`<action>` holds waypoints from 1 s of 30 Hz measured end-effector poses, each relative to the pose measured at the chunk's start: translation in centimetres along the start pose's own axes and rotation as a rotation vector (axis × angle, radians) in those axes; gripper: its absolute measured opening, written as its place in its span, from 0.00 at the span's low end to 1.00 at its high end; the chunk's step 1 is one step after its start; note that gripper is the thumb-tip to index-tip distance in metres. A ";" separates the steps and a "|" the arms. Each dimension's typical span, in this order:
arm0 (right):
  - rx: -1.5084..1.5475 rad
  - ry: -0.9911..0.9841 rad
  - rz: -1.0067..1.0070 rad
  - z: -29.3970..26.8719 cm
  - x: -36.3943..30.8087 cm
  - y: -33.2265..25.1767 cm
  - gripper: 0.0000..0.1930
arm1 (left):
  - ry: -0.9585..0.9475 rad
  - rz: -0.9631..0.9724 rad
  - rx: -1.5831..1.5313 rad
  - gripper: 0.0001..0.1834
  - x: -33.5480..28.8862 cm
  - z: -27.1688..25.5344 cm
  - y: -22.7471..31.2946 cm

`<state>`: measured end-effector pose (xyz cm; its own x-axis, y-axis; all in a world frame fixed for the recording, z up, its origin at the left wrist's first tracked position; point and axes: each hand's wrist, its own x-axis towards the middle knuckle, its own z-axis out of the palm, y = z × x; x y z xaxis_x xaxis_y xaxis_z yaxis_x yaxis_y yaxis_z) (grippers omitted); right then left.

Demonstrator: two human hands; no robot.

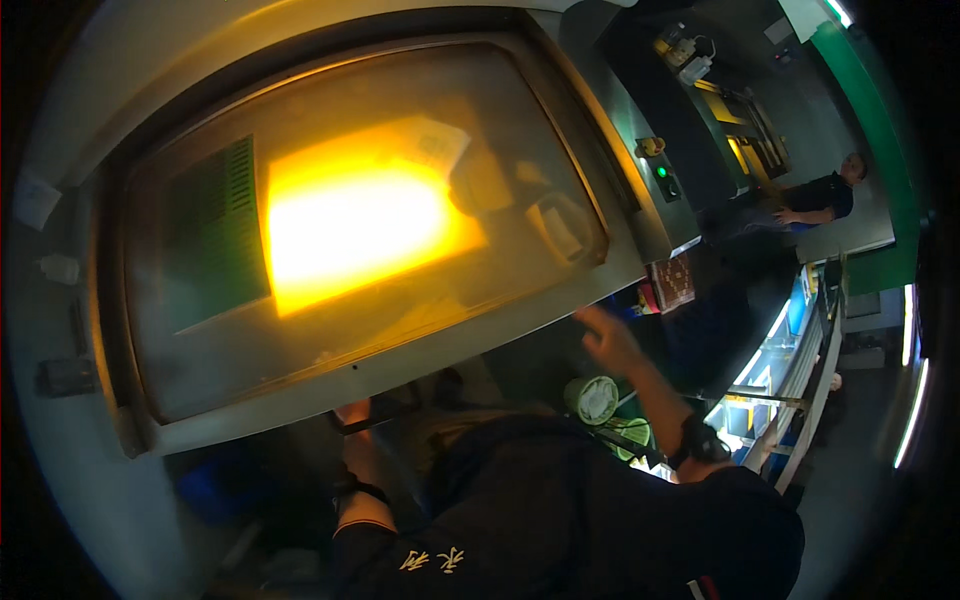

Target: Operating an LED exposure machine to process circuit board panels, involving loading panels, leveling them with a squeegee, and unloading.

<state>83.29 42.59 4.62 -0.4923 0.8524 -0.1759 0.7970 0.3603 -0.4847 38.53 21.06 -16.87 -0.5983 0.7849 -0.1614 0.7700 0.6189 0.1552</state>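
Observation:
A large framed light table (480,335) with a hazy see-through cover spreads in front of me, and a bright yellow glow (355,225) fills its middle. Under the cover, a dark green sheet (215,235) with a row of fine marks lies left of the glow. A pale sheet (438,145) and a rounded pale object (560,232) show to the right. My left hand (352,412) is at the table's front edge beside a dark bar; its fingers are mostly hidden. Near the front right corner, my right hand (610,342) is raised with fingers apart, holding nothing.
A control box with a green lamp (662,173) stands right of the table. Below my right hand are a white-topped tub (596,399) and a green basket (628,436). Another person (825,200) stands at the far right, near a second yellow-lit machine (738,150).

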 end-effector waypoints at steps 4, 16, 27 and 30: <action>-0.025 0.328 0.122 -7.8 7.2 8.8 0.28 | 0.079 -0.222 -0.049 0.33 0.2 0.1 -1.4; -0.372 0.486 0.870 -14.1 16.2 17.9 0.56 | -0.424 -0.240 -0.229 0.49 -25.8 -4.4 -12.0; -0.603 0.326 0.738 -12.9 20.5 15.0 0.32 | -0.438 -0.456 -0.440 0.43 -14.5 -7.8 -12.9; -0.447 0.350 0.279 -2.6 20.8 5.9 0.28 | -0.151 -0.491 -0.622 0.36 -9.3 -12.2 -12.9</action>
<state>78.64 63.42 0.32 -0.1618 0.9832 0.0839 0.9852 0.1658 -0.0428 31.45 6.10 -5.48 -0.7659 0.4333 -0.4750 0.1360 0.8313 0.5390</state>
